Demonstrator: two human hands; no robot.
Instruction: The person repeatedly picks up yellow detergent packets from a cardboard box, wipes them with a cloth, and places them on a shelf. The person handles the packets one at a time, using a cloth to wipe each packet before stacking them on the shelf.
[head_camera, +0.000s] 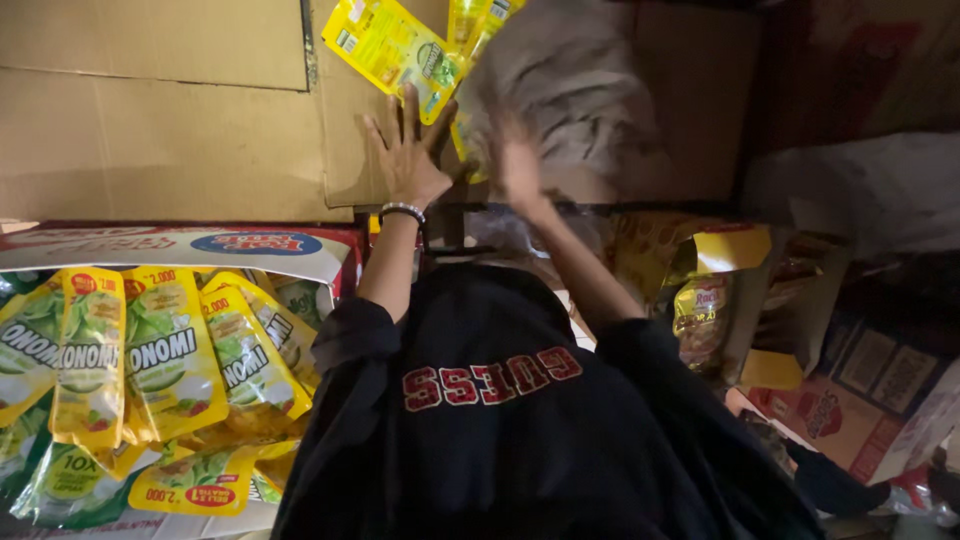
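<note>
Left hand: upper middle of the frame, fingers spread flat against a strip of yellow sachets; pressing, not clasping
Right hand: blurred just right of it; grip cannot be told
Done: many yellow-green sachets already lie heaped in the open carton at lower left
Left: the raised strip hangs before the cardboard boxes, apparently not yet placed

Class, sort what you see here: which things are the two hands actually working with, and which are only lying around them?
In hand:
- left hand pressed flat on the yellow sachet strip
- right hand, blurred, at the grey plastic bag
- cardboard box behind them

Lying about:
- open carton of yellow-green sachets
- yellow packets at right
- red printed box
</note>
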